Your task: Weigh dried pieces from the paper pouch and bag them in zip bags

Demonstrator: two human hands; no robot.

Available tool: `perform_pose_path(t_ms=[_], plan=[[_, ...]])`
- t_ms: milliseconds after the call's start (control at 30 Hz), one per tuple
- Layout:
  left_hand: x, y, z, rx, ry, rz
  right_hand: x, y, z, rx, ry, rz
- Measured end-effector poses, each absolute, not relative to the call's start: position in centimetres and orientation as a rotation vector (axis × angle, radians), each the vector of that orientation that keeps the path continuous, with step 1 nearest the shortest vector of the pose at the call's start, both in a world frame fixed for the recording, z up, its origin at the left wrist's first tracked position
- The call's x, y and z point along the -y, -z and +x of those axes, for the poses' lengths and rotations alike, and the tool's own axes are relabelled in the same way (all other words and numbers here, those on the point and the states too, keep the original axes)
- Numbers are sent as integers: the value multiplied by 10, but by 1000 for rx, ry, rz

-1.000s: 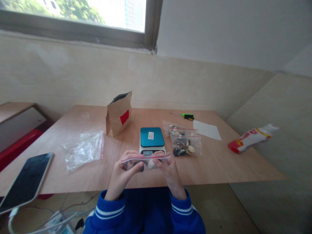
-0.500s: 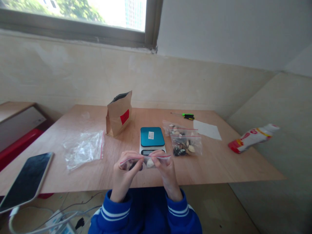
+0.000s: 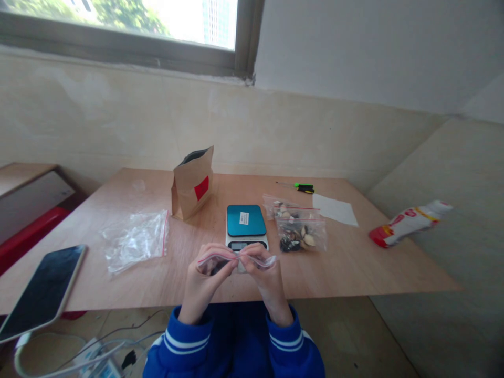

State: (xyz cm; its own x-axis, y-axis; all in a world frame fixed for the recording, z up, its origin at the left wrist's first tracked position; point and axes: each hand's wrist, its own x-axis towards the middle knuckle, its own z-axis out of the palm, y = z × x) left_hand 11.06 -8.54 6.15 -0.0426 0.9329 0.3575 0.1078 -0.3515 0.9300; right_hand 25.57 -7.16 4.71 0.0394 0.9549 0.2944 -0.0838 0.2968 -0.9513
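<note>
Between my two hands is a clear zip bag (image 3: 212,260) with a red line along its top; dark and pale pieces inside are mostly hidden by my fingers. My left hand (image 3: 205,283) pinches the top edge near its middle, thumb against fingers. Close beside it, my right hand (image 3: 268,283) pinches the same edge from the other side. Just beyond them lies a kitchen scale (image 3: 246,221) with a blue-green plate and a small display. Filled zip bags (image 3: 301,236) holding dark and pale stone-like pieces lie to its right.
A brown paper bag (image 3: 191,189) stands open at the back left. Empty clear bags (image 3: 137,241) and a phone (image 3: 43,286) lie left on the wooden table (image 3: 189,291). Screwdrivers (image 3: 303,188), white paper (image 3: 334,209) and a bottle (image 3: 409,223) are to the right.
My hands have drawn closer together along the zip bag's top edge. The edge now bends between them, and its right end is more crumpled. The things on the table have stayed put.
</note>
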Motion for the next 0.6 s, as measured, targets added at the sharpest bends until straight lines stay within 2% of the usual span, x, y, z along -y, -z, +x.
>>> perform_pose_path(t_ms=[300,600], plan=[[89,-58,111,-1377,-1529,1519,75,-45,241,1164,-1108,-1043],[88,-55,102,-1332,-1432,1488,74,-45,242,1175,-968,-1038]])
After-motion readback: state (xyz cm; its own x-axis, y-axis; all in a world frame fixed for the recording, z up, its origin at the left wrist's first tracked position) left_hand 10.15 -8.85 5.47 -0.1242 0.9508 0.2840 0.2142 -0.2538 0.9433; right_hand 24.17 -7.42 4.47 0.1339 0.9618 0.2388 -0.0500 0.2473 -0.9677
